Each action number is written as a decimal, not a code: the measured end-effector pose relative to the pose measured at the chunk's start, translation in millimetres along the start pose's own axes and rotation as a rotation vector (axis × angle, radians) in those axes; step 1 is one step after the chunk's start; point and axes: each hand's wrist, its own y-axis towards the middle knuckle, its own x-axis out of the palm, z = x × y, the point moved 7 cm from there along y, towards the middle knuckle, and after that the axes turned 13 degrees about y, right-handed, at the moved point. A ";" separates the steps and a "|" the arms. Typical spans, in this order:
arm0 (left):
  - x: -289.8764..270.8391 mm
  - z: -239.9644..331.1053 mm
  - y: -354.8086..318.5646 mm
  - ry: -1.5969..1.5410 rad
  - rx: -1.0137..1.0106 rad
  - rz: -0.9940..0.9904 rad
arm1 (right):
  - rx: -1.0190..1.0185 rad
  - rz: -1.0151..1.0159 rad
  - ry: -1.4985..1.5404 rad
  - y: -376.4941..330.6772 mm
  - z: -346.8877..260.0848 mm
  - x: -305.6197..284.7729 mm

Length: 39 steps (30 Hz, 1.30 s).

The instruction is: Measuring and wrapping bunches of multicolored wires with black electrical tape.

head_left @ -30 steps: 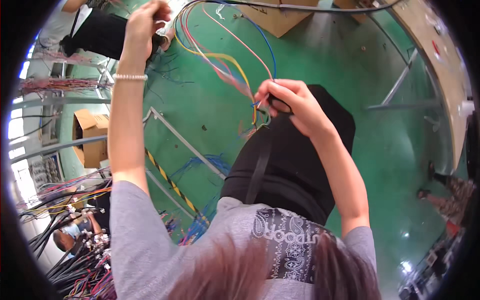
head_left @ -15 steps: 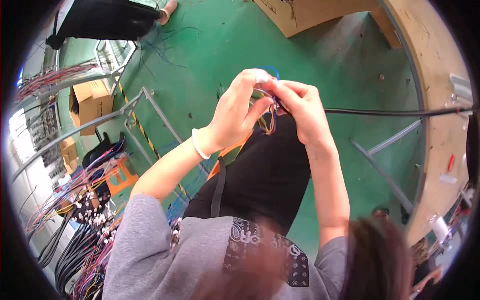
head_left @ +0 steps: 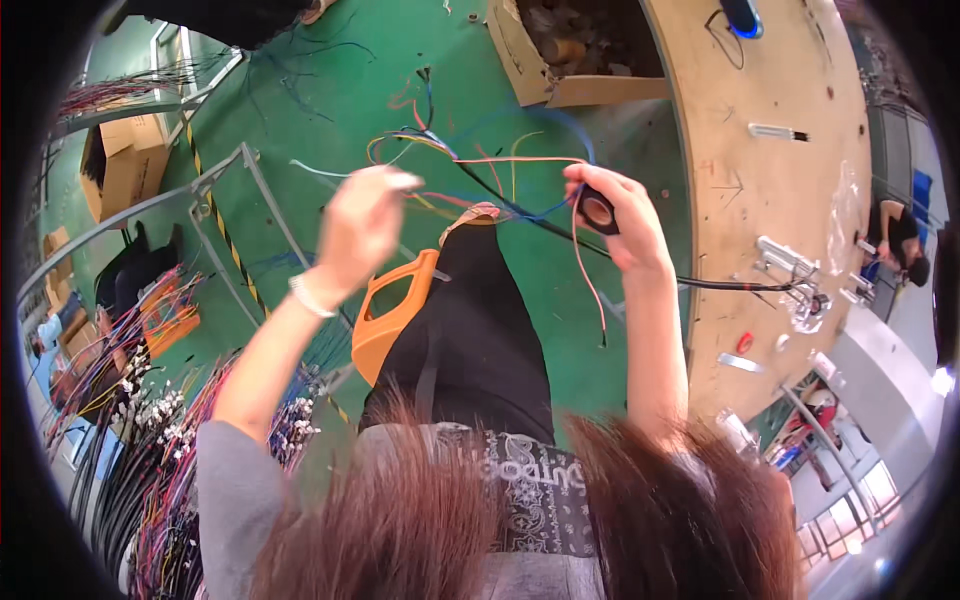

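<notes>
In front of me a black cable (head_left: 560, 232) with loose coloured wires fanning from its end hangs above the floor and runs right to the table. My right hand (head_left: 632, 222) is closed around a roll of black tape (head_left: 599, 211). A pink wire (head_left: 520, 159) reaches its fingertips, and another length dangles below them. To the left, my left hand (head_left: 362, 222) is raised beside the loose wires, blurred by motion, with a white covering on one fingertip. A pale blue wire (head_left: 318, 169) shows next to it; whether the fingers hold a wire is unclear.
A wooden table (head_left: 720, 190) curves along the right, bearing a red ring (head_left: 744, 343) and clear plastic pieces. An opened cardboard box (head_left: 600, 92) stands at its far end. Bundled wires (head_left: 190, 480) fill the lower left, near a metal frame (head_left: 265, 195). An orange stool (head_left: 385, 325) is by my legs.
My hands have moved apart, the left one leftward. The coloured wires, bunched between my fingers before, now spread out. The tape roll now shows in my right hand, and the view has shifted right.
</notes>
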 end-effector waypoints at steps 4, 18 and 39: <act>41.5 99.4 61.1 -1.188 -0.227 -0.294 | 0.118 -0.065 0.233 -13.1 -13.6 50.2; -8.4 217.8 137.2 -0.441 0.377 -0.442 | -0.057 0.149 0.274 -58.8 -108.2 34.6; 184.2 315.5 268.3 -0.996 -0.406 -0.536 | -0.578 0.272 0.073 -91.5 -267.3 -111.1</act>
